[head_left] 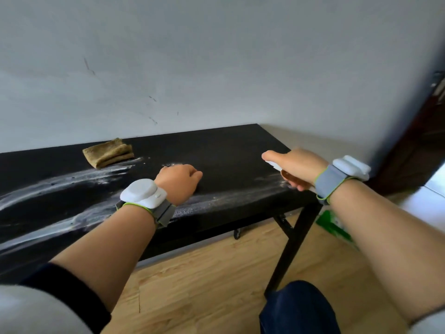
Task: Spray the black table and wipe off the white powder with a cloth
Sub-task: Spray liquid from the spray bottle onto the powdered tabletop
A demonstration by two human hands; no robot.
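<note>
Lying folded left of the left hand (179, 180), the soft, light brown cloth (108, 153) should lift by its top fold. White powder (72, 179) streaks the black table (228, 150). That fist is empty; the right hand (297, 168) grips a spray bottle (273, 165).

Black table (228, 150) (powder (72, 182), cloth (108, 153))

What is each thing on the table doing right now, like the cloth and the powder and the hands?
Cloth: folded, lying untouched by the wall.
White powder: smeared in streaks, not wiped off.
Black table: still dusty.
Left hand: closed loosely, resting on the table.
Right hand: gripping a white sprayer, mostly hidden.
</note>
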